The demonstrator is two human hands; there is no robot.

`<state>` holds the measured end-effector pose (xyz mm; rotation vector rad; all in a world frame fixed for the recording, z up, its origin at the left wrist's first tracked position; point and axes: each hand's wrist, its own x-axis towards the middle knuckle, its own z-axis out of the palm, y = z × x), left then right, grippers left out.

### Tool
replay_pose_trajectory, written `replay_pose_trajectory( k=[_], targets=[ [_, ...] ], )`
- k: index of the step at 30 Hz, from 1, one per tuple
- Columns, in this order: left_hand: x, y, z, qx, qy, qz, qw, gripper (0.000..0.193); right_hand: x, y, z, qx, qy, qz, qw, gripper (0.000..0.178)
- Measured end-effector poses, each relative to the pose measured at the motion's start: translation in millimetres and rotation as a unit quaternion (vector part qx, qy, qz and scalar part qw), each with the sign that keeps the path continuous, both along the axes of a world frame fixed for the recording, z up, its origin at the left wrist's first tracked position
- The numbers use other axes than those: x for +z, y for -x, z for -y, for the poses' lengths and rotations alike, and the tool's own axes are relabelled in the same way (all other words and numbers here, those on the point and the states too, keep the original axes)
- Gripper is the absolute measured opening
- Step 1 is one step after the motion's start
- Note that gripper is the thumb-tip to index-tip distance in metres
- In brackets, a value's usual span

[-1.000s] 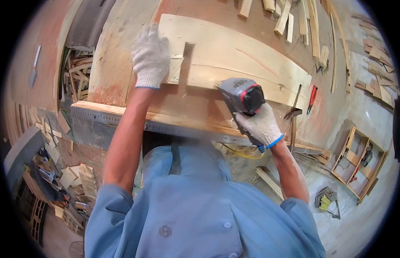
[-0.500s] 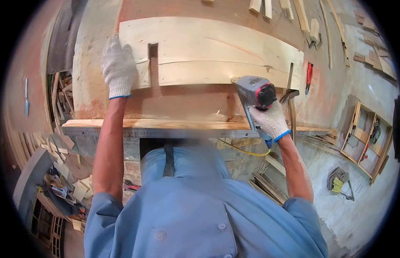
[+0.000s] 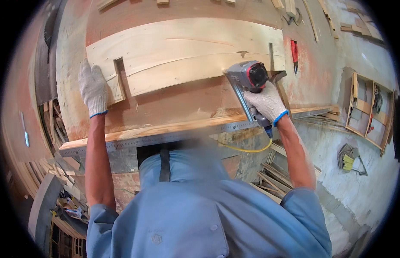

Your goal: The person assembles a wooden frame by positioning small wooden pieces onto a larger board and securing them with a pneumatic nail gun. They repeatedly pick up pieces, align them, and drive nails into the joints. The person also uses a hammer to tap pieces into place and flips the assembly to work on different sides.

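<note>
A pale plywood panel (image 3: 183, 43) with a slot near each end lies on the bench, its near strip divided off by a long seam. My left hand (image 3: 93, 88), in a white knit glove, rests flat with fingers stretched out at the panel's left end. My gloved right hand (image 3: 266, 101) is closed round the handle of a grey nail gun (image 3: 245, 75). The gun's nose is at the panel's near edge, towards the right; whether it presses on the wood is hard to tell. Just right of the gun lies a hammer (image 3: 277, 76), partly hidden by my hand.
Along the bench's near edge runs a wooden strip with a metal ruler (image 3: 165, 138). A yellow air hose (image 3: 247, 150) hangs from the gun. Red-handled pliers (image 3: 294, 56) lie beyond the panel's right end. A wooden frame (image 3: 370, 107) stands farther right, and offcuts lie at lower left.
The whole view has turned, so bench and panel appear farther left and tilted. The nail gun sits slightly farther right along the panel's near edge. My left hand stays by the left end.
</note>
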<state>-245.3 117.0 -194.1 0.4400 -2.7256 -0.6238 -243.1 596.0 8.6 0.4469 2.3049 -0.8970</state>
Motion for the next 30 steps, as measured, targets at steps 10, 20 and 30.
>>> replay_pose_trajectory(
  k=[10, 20, 30],
  targets=[
    [9.5, -3.1, -3.2, -0.004, -0.071, 0.002, 0.997, 0.051, 16.9, -11.2, -79.9, -0.222, 0.03, 0.005, 0.975, 0.014],
    [2.6, 5.8, 5.7, -0.008, -0.098, 0.024, 0.995, 0.052, -1.7, 11.5, -85.7, -0.151, 0.073, 0.042, 0.985, 0.017],
    [-1.1, -3.6, 9.6, -0.003, -0.084, 0.031, 0.996, 0.052, 5.2, 2.9, -146.1, -0.238, 0.018, -0.022, 0.971, 0.015]
  ],
)
